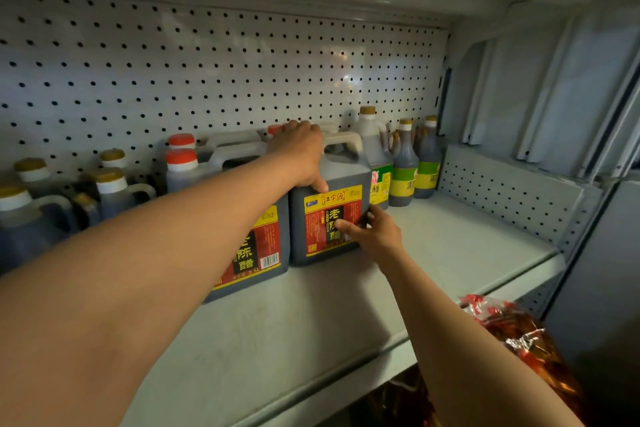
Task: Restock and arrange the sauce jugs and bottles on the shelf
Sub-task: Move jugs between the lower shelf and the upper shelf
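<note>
A dark vinegar jug (341,177) with a red and yellow label and a white handle stands upright on the grey shelf (450,253). My left hand (299,152) lies over its top, fingers curled round the cap end and thumb on the front edge. My right hand (372,230) holds its lower right corner, thumb across the label. A second jug of the same kind (266,246) stands just to its left and nearer to me, partly hidden by my left forearm. More such jugs with red caps (181,158) stand behind.
Bottles with green and yellow labels (403,180) line the back right by the pegboard wall (207,62). Gold-capped jugs (110,184) crowd the left end. A perforated side panel (512,191) closes the shelf's right end. Below the shelf lie red packets (519,333).
</note>
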Motion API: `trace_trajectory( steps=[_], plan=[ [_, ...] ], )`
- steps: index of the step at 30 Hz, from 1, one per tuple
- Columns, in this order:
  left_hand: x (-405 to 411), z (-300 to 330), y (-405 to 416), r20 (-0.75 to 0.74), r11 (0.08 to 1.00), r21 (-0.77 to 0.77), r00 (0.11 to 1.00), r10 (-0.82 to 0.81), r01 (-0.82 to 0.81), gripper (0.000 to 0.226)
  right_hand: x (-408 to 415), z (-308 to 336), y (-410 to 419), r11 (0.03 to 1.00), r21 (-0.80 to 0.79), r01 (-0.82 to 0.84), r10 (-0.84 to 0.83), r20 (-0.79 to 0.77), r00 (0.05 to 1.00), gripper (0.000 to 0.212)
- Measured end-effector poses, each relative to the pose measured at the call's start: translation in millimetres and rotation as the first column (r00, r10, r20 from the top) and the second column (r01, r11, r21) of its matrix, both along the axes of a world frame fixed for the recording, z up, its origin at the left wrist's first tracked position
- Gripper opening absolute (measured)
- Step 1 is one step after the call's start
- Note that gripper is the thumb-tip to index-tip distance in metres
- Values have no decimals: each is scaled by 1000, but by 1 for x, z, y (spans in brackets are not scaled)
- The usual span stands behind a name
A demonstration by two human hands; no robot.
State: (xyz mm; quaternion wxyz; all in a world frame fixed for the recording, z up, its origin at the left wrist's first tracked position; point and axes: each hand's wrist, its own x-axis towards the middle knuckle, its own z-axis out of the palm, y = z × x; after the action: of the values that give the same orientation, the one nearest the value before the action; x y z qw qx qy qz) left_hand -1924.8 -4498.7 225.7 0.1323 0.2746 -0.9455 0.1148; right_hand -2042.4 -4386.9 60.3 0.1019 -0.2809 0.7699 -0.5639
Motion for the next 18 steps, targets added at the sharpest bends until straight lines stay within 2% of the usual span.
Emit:
trace_trajectory(
  steps=[3, 5, 6, 9, 12, 14, 18],
  plan=[
    [6, -2, 7, 21, 995, -98, 1000, 22, -19, 112, 19, 19, 21, 995, 44, 93, -93, 6, 996, 96],
    [16, -6, 19, -25, 990, -138, 1000, 9, -13, 130, 32, 34, 44, 985, 78, 154, -150, -59, 987, 96],
    [22, -8, 27, -91, 993, -121, 996, -25, 14, 132, 37, 41, 58, 979, 100, 176, -165, -115, 980, 91],
    [51, -17, 62, -309, 989, 24, 942, -134, 149, 116, 59, 62, 108, 959, 164, 232, -187, -252, 950, 79],
    [92, -36, 105, -461, 940, 276, 885, -56, 203, 90, 89, 74, 161, 941, 224, 254, -186, -285, 940, 87],
    [123, -56, 134, -490, 864, 446, 871, 20, 232, 78, 115, 73, 196, 931, 259, 256, -178, -288, 941, 88],
    [189, -104, 192, -415, 772, 598, 907, 68, 216, 67, 174, 54, 267, 904, 357, 236, -125, -306, 944, 81]
  ],
)
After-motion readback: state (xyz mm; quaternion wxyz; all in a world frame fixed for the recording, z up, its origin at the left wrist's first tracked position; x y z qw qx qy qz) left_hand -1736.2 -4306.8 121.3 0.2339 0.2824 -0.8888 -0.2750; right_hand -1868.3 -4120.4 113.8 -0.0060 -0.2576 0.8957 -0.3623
